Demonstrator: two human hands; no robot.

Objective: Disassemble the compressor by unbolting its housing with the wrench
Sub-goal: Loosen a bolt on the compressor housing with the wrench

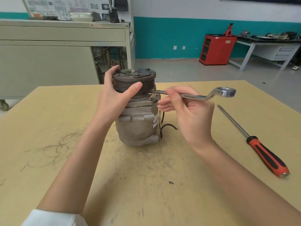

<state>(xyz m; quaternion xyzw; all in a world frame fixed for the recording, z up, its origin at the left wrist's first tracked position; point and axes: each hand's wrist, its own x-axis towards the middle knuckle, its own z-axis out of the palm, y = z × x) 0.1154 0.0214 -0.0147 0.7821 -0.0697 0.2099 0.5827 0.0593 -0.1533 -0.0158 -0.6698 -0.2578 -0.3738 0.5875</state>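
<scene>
1. A white sleeve (53, 217) shows at the lower left edge, and both bare forearms reach forward over the scuffed tan table (146, 193).
2. A red-and-black screwdriver (253, 140) lies flat on the right of the table. Its handle is nearest and its tip points away. It is well apart from the hands.
3. The right hand (190, 115) pinches the wrench (195, 96) between thumb and forefinger, with the other fingers loosely curled beneath. These fingers hide part of the shank.
4. The wrench's long axis runs roughly left to right. Its near end sits at a bolt on the compressor's right flank, just under the pulley. Its free ring end points right, raised off the table and blurred.
5. The compressor (138, 124) stands upright at the table's middle, long axis vertical and pulley (146, 82) on top. Black wires (167, 126) trail from its right side.
6. The left hand (112, 95) grips the pulley from the left, thumb across the front grooves and fingers over the far rim, covering that side.
7. A grey cabinet (48, 62) stands behind the table on the left.
8. A red cabinet (216, 49) and a cluttered workbench (268, 44) stand against the far teal wall.
</scene>
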